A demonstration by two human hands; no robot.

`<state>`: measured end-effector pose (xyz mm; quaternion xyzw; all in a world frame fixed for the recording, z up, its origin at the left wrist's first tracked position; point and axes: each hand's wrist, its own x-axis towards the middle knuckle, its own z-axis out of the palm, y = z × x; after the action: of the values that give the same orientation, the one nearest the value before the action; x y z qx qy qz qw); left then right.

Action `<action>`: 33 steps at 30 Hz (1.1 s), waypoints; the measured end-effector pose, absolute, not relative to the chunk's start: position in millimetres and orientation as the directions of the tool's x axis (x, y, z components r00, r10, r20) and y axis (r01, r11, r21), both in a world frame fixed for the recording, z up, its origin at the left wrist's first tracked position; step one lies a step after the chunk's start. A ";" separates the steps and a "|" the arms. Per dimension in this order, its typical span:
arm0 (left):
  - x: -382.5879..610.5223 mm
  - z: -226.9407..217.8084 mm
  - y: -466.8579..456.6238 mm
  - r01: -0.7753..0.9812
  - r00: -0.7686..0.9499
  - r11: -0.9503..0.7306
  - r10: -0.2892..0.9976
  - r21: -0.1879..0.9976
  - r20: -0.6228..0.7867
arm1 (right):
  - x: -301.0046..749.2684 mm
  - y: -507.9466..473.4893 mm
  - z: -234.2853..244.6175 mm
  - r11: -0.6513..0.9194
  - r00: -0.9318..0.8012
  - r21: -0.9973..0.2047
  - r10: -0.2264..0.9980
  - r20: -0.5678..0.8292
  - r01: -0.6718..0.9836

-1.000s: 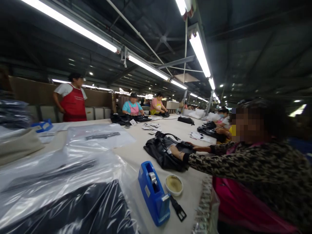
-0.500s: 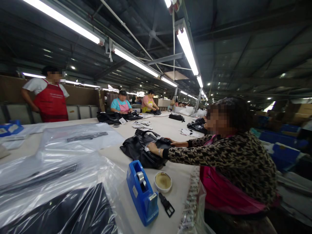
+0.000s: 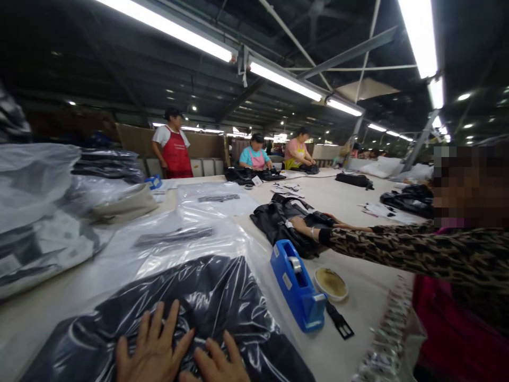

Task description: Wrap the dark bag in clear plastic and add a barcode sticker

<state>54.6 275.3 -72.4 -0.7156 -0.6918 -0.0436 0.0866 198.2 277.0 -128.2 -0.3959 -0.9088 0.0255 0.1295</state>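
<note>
"Grip is loose on both sides: the left hand (image 3: 153, 353) lies flat with its fingers spread, the right hand (image 3: 222, 365) lies close by with its fingers a little apart, and neither has hold of anything."

"What's the biggest thing you see?"

"That's the long pale tabletop (image 3: 369, 260). Next comes the dark bundle in shiny clear plastic (image 3: 202, 281), lying on the near side, right under both palms."

"And smaller than that?"

"See the black bag (image 3: 270, 220)? It sits farther off, to the right, and a co-worker's hands are on it. One patterned sleeve (image 3: 374, 252) reaches over from the right."

"What about the little things?"

"Well, the blue tape dispenser (image 3: 303, 301) stands just right of the bundle. Beside it is a round white dish (image 3: 332, 284) with tan stuff inside. Smallest is the black strap with a buckle (image 3: 338, 318), close to the dispenser's front end."
</note>
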 end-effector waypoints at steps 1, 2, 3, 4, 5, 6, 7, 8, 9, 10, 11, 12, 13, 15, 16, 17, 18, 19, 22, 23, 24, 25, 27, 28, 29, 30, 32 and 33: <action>59.7 -67.2 274.7 0.995 0.012 0.002 0.990 -0.098 0.139 | 205.5 274.5 -125.8 0.689 -0.653 -0.161 0.723 0.225 0.707; 65.1 -62.0 274.3 0.993 -0.044 0.056 0.992 -0.104 0.116 | 213.1 271.7 -121.3 0.700 -0.662 -0.182 0.713 0.231 0.691; 69.9 -57.3 274.3 0.988 -0.123 0.133 0.986 -0.084 0.113 | 220.4 269.0 -114.5 0.713 -0.676 -0.211 0.701 0.228 0.668; 73.9 -53.4 274.6 0.983 -0.167 0.173 0.981 -0.064 0.099 | 226.9 266.7 -105.1 0.738 -0.709 -0.241 0.673 0.209 0.630; 76.6 -50.7 275.2 0.980 -0.189 0.193 0.978 -0.040 0.086 | 232.0 265.2 -93.3 0.737 -0.724 -0.281 0.668 0.172 0.614; 78.0 -49.2 276.0 0.979 -0.202 0.204 0.976 -0.014 0.081 | 235.1 264.5 -79.0 0.732 -0.744 -0.319 0.659 0.110 0.602; 78.2 -48.7 276.6 0.978 -0.207 0.207 0.975 0.010 0.077 | 236.0 264.6 -62.6 0.730 -0.774 -0.353 0.633 0.028 0.585; 77.7 -49.0 277.0 0.977 -0.211 0.209 0.975 0.032 0.073 | 234.2 265.3 -44.9 0.728 -0.802 -0.376 0.594 -0.070 0.573; 76.5 -49.7 277.0 0.976 -0.216 0.212 0.974 0.056 0.065 | 229.7 266.7 -26.7 0.700 -0.788 -0.383 0.598 -0.147 0.603; 75.2 -50.4 276.7 0.974 -0.218 0.213 0.974 0.079 0.055 | 222.6 268.8 -9.5 0.680 -0.772 -0.384 0.611 -0.175 0.625; 73.9 -50.9 276.0 0.973 -0.213 0.208 0.976 0.100 0.046 | 213.4 271.8 5.7 0.676 -0.768 -0.386 0.618 -0.167 0.628; 72.7 -51.2 275.1 0.974 -0.201 0.195 0.979 0.119 0.038 | 202.7 275.9 17.3 0.684 -0.769 -0.385 0.627 -0.125 0.620; 71.8 -51.2 274.2 0.975 -0.183 0.177 0.983 0.135 0.031 | 191.2 281.3 24.5 0.699 -0.771 -0.377 0.633 -0.069 0.608; 70.7 -51.5 272.7 0.977 -0.153 0.146 0.988 0.158 0.035 | 169.9 295.6 23.9 0.704 -0.740 -0.338 0.672 0.032 0.625; 70.4 -52.2 272.3 0.975 -0.154 0.146 0.987 0.166 0.036 | 161.6 303.9 16.8 0.677 -0.696 -0.313 0.715 0.064 0.666; 70.3 -53.5 272.2 0.973 -0.159 0.151 0.987 0.176 0.032 | 155.6 312.3 6.3 0.627 -0.634 -0.287 0.769 0.080 0.724; 70.2 -55.2 272.3 0.970 -0.170 0.161 0.985 0.184 0.031 | 152.1 320.1 -6.0 0.564 -0.564 -0.264 0.822 0.083 0.783; 70.2 -57.3 272.5 0.968 -0.176 0.167 0.984 0.190 0.033 | 150.8 326.8 -18.6 0.501 -0.500 -0.243 0.863 0.069 0.831; 70.9 -61.7 273.4 0.965 -0.169 0.160 0.985 0.210 0.026 | 155.3 338.7 -46.5 0.442 -0.449 -0.180 0.893 0.001 0.879; 71.3 -61.6 273.7 0.962 -0.169 0.162 0.985 0.222 0.015 | 157.6 340.1 -50.6 0.453 -0.461 -0.161 0.887 -0.017 0.877; 71.6 -60.5 274.1 0.957 -0.174 0.170 0.985 0.236 -0.004 | 159.4 340.6 -52.4 0.463 -0.471 -0.144 0.882 -0.027 0.875; 71.9 -58.6 274.5 0.951 -0.178 0.180 0.984 0.251 -0.030 | 160.4 340.6 -52.6 0.469 -0.476 -0.132 0.879 -0.032 0.873; 72.3 -53.7 275.4 0.941 -0.185 0.201 0.979 0.272 -0.084 | 160.6 340.3 -51.3 0.463 -0.470 -0.116 0.882 -0.042 0.879; 72.5 -51.3 275.9 0.938 -0.182 0.205 0.977 0.279 -0.108 | 160.1 340.2 -50.9 0.458 -0.466 -0.115 0.884 -0.046 0.881; 72.7 -49.4 276.3 0.936 -0.179 0.209 0.976 0.284 -0.126 | 159.4 340.4 -51.1 0.456 -0.463 -0.116 0.885 -0.049 0.883; 72.9 -47.9 276.6 0.934 -0.178 0.212 0.974 0.289 -0.139 | 158.8 340.6 -51.8 0.454 -0.462 -0.118 0.885 -0.050 0.883; 73.8 -46.5 276.7 0.930 -0.187 0.221 0.972 0.293 -0.142 | 158.1 341.5 -54.3 0.450 -0.458 -0.120 0.888 -0.051 0.885; 74.3 -46.3 276.6 0.929 -0.196 0.229 0.971 0.290 -0.136 | 158.0 341.8 -55.5 0.448 -0.456 -0.122 0.889 -0.048 0.886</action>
<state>74.3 276.6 -46.3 -0.6169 -0.7701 -0.0717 -0.1456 158.0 341.8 -55.5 -0.5216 -0.8507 0.0647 0.0115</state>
